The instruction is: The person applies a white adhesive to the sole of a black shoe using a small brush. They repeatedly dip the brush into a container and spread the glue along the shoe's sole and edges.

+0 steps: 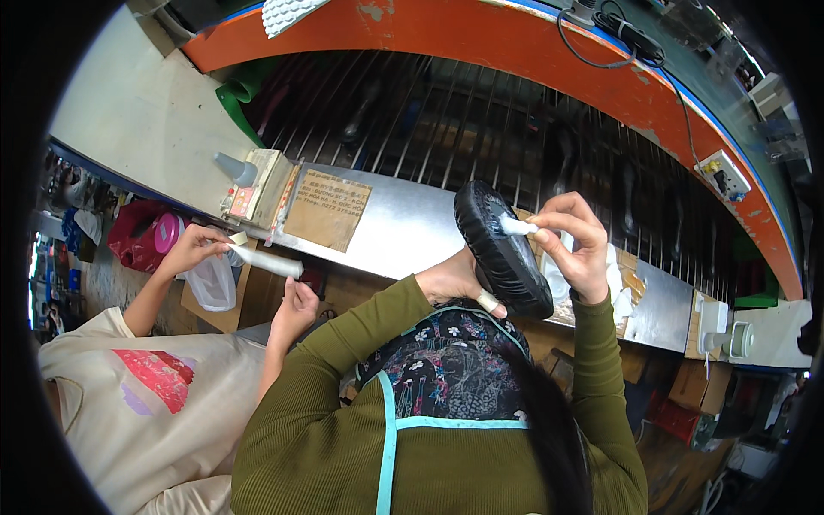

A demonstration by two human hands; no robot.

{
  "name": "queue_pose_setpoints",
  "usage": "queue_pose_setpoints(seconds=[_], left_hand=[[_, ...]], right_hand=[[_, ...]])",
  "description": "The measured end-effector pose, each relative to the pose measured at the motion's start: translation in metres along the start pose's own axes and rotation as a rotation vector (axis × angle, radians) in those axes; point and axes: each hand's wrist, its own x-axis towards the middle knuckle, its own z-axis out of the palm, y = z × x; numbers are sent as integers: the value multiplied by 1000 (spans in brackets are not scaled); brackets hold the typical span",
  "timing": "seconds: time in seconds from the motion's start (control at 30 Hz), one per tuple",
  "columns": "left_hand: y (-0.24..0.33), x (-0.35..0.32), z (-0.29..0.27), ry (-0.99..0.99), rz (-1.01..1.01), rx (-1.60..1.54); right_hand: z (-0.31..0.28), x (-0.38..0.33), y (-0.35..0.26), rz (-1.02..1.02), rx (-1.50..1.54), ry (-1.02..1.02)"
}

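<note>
My left hand (459,286) is closed around the lower side of a black shoe upper (506,245), with its underside tilted up toward me. Gathered, wrinkled edges run around its rim, and a wet, whitish sheen shows on the upper part of the underside. A tan bandage wraps a digit of this hand. Between the fingertips of my right hand (579,245) is a short white brush (519,226), its tip touching the underside. Behind and below that hand, partly hidden, a white plastic container (558,273) sits on the metal ledge.
A co-worker's hands (296,309) at left hold a pale strip (268,260). Along the metal ledge (399,227) lie a cardboard piece (326,209) and a box with a grey nozzle (234,169). Beyond runs a rack of metal bars (421,116) under an orange arched edge (481,45).
</note>
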Motion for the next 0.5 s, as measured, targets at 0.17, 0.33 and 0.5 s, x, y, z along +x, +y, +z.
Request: queue_pose_setpoints(seconds=[0.17,0.33,0.5], left_hand=[[-7,-6,-2,-39,-4,-93],[-6,-9,-1,-49,-46,-83],[-16,-7,0,-29,-62,-156]], right_hand=[[3,0,1,4,-1,-24],[-1,-4,3,30,15,-60],[-26,-40,18,166,218,-89]])
